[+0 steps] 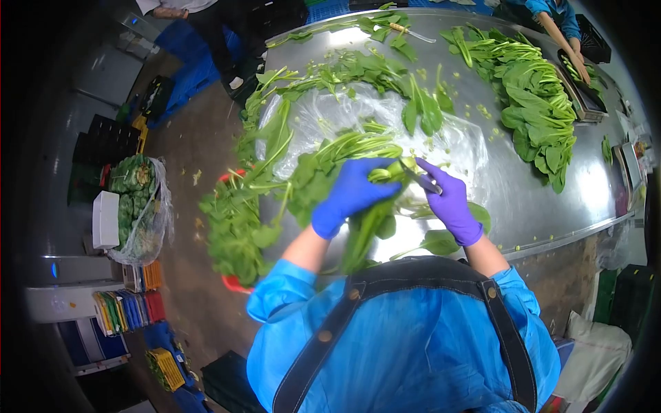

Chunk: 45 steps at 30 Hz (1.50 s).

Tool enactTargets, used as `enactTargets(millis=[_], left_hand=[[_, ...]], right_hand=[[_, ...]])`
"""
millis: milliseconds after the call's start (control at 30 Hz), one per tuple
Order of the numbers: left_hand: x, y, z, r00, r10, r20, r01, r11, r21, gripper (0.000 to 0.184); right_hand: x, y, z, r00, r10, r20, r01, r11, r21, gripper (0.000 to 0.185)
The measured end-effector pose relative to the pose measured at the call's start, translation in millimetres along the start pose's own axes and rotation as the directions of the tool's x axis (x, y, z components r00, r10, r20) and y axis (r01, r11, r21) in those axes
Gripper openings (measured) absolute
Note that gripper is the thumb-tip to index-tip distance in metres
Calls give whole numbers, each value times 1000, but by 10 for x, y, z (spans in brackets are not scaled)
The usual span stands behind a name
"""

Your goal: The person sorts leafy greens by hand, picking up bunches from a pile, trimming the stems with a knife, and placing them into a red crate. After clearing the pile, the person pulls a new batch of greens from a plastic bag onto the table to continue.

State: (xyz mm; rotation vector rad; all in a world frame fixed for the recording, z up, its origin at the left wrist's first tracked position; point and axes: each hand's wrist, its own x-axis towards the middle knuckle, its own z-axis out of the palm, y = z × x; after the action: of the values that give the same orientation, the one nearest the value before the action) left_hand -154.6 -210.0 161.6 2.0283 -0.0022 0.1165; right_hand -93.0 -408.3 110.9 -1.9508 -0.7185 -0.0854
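Note:
My left hand [353,191], in a blue glove, is closed around a bunch of leafy greens [370,230], its leaves hanging down toward my apron. In its purple glove, my right hand [452,208] grips a knife [423,181], whose blade lies at the cut stem ends of that bunch. Beneath and beyond my hands spreads a clear plastic sheet [323,113] with stem scraps on it. Loose leafy greens [310,180] lie just left of my left hand, and a few leaves [441,242] rest below my right hand.
A long row of greens [533,103] lies on the right of the metal table [499,199]. Another knife [412,32] lies at the far edge. Greens overhang a red container [237,283] on the left. A co-worker's hands [577,60] are at a tray [582,96]; another person [213,34] stands far left.

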Motion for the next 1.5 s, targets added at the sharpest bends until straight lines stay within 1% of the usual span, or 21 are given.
enactTargets(millis=[100, 333, 467, 533, 567, 633, 733, 800, 900, 967, 1000, 1033, 1067, 1133, 1200, 1267, 1300, 1333, 1433, 1467, 1500], left_hand=[[12, 12, 71, 988, -102, 112, 122, 974, -190, 36], [-3, -58, 146, 952, -178, 247, 236, 945, -228, 38], [-11, -264, 164, 950, -128, 285, 200, 950, -238, 41], [55, -297, 112, 952, -126, 278, 192, 956, -222, 44], [55, -301, 114, 970, -108, 218, 145, 976, -161, 46], [10, -297, 187, 980, -100, 169, 119, 987, -106, 48], [108, -220, 366, 953, -171, 249, 217, 961, -170, 50], [135, -220, 467, 939, -154, 307, 238, 935, -261, 49], [202, -445, 444, 934, -178, 311, 246, 949, -197, 45], [240, -586, 394, 939, -202, 278, 255, 952, -168, 44], [251, -596, 360, 966, -176, 191, 214, 955, -205, 47], [246, -601, 346, 983, -152, 102, 172, 956, -238, 49], [244, -569, 372, 983, -155, 102, 175, 955, -239, 49], [269, -462, 511, 998, 17, 66, 2, 963, -271, 59], [317, -233, 608, 990, -8, 142, 65, 913, -402, 64], [358, -48, 670, 964, 55, 260, 97, 839, -535, 64], [350, 31, 690, 939, -12, 345, 234, 757, -610, 64], [361, -46, 685, 939, -16, 345, 237, 755, -611, 64], [452, -453, 472, 980, -126, 157, 201, 628, -752, 46], [428, -697, 299, 992, -54, 113, 126, 402, -907, 53], [424, -989, 145, 996, -87, 20, 50, 357, -933, 71]], right_hand=[[37, -9, 17, 1000, -22, -8, 21, 996, -84, 41], [-27, 86, -8, 998, -4, 68, 18, 978, -207, 45], [-263, 866, -9, 990, 90, 107, -69, 980, -185, 44], [-399, 1301, -25, 870, 489, 66, -492, 870, 26, 40], [-354, 1187, -97, 872, 486, 66, -488, 872, 23, 40], [-252, 585, -332, 802, 569, 183, -597, 764, 242, 38], [-85, 10, -382, 858, 446, 254, -513, 766, 388, 39], [-96, 63, -301, 878, 331, 346, -429, 865, 260, 44], [-125, 135, -304, 827, 404, 391, -520, 813, 261, 44], [-149, 181, -450, 731, 579, 361, -681, 657, 324, 40], [-158, 241, -545, 730, 580, 363, -682, 657, 323, 40], [-167, 318, -653, 773, 521, 361, -633, 599, 490, 39], [-154, 337, -718, 815, 465, 346, -567, 517, 641, 38], [-96, 341, -788, 834, 418, 361, -540, 487, 686, 36], [6, 265, -829, 856, 368, 364, -508, 457, 730, 35], [107, 75, -707, 811, 418, 410, -585, 538, 608, 37], [133, 7, -629, 799, 467, 380, -599, 555, 577, 40], [163, -15, -575, 804, 474, 360, -594, 602, 534, 40], [259, -73, -644, 866, 376, 331, -499, 698, 514, 42], [252, -23, -642, 872, 410, 266, -488, 708, 511, 42], [230, 48, -645, 865, 426, 264, -500, 690, 523, 40]])
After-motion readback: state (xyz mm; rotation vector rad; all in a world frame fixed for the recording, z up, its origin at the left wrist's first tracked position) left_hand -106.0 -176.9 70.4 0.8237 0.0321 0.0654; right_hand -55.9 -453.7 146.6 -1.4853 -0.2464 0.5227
